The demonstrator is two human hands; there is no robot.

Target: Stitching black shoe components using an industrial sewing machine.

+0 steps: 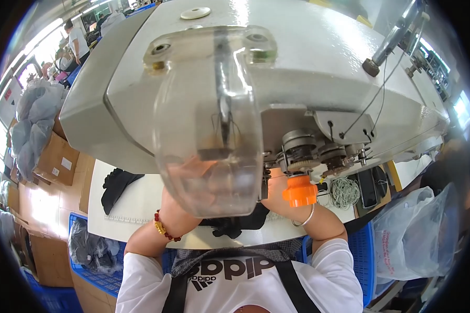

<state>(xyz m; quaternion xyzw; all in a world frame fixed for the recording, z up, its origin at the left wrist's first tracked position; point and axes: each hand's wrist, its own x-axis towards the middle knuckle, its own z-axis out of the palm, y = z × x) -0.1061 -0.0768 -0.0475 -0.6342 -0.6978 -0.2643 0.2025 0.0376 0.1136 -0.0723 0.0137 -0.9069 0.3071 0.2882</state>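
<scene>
A white sewing machine (183, 99) spans the view, with a clear plastic guard (209, 130) over its needle end. My left hand (178, 206), with a red beaded bracelet (159, 225) at the wrist, reaches under the machine head, partly seen through the guard. My right hand (277, 194) goes in beside the tension dials (299, 151) and an orange knob (300, 191); a thin bangle circles that wrist. The fingers of both hands are hidden or blurred. Black fabric (240, 224) lies on the white table (102, 177) between my forearms, running in beneath the machine.
Another black fabric piece (117, 190) lies on the table's left. At right are coiled pale cord (344, 193) and a dark phone-like object (367, 189). Blue baskets (361, 255), a plastic bag (412, 235) and cardboard boxes (57, 161) stand around. A person (78, 41) stands far left.
</scene>
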